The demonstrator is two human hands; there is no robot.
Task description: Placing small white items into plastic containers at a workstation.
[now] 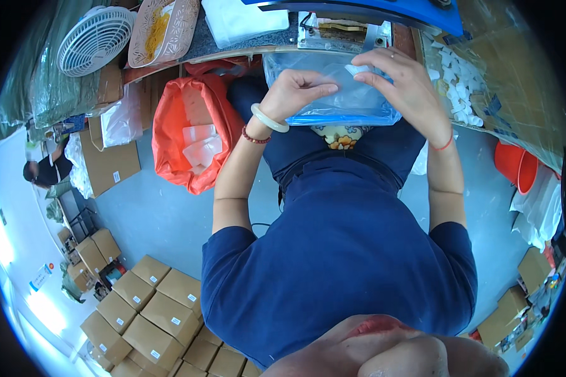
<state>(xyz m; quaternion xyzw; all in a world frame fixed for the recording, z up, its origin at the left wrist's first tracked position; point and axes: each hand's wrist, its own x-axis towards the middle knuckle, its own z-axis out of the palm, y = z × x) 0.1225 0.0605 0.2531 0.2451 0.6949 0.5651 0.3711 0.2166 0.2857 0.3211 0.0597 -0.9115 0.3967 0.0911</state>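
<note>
My right hand [404,81] pinches a small whitish piece [356,69] between thumb and forefinger, below the front of a blue machine [365,14]. Across from it, my left hand [300,94] is closed, thumb pressed toward the bent fingers; whatever it holds there is too faint to make out. Under both hands, a clear plastic bag or sheet with a blue lower edge [346,118] spreads over my lap. Metal parts [346,34] of the machine sit just beyond the right fingertips.
Left of my legs stands a red sack [170,138] with clear packets inside. A patterned basket [163,31], a white round grille [95,41] and white sheets [245,22] are along the bench. Small white pieces [456,88] lie at right, near a red bucket [516,166]. Cartons [154,308] are stacked behind.
</note>
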